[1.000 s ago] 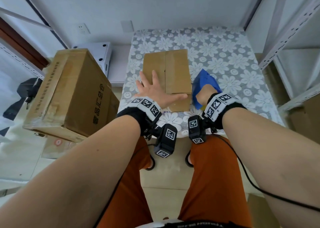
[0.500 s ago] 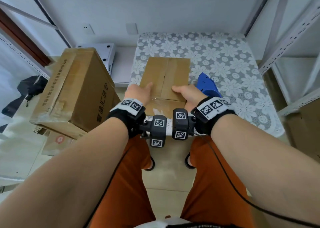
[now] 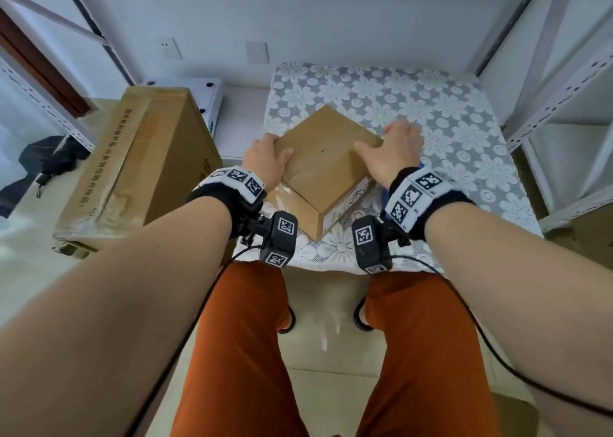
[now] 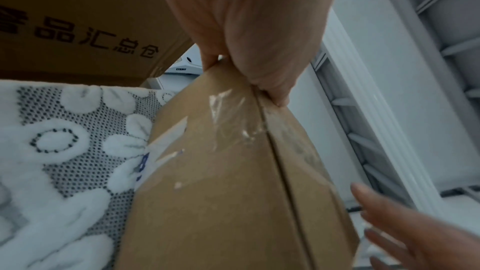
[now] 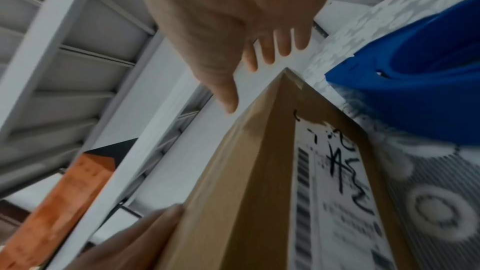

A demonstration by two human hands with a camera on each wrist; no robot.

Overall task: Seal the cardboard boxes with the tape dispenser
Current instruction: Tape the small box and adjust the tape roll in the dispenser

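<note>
The surface [image 3: 391,91] wears a grey lace cloth [image 3: 464,144] patterned with white flowers. On the cloth sits a small cardboard box [image 3: 326,167], turned corner-on toward its near edge, a printed label on one side. Just beside the box, to its right, rests a blue tape dispenser [image 5: 420,93].

- I see the small cardboard box [image 3: 326,167] on the table [image 3: 464,131], near its front edge and turned cornerwise to me.
- My left hand [image 3: 265,161] is at its left corner, my right hand [image 3: 394,151] at its right.
- The tape dispenser [image 5: 420,81] lies on the table just right of the box.
- The large carton [image 3: 132,171] stands left of the table, with a flat case [image 3: 205,98] behind it.
</note>
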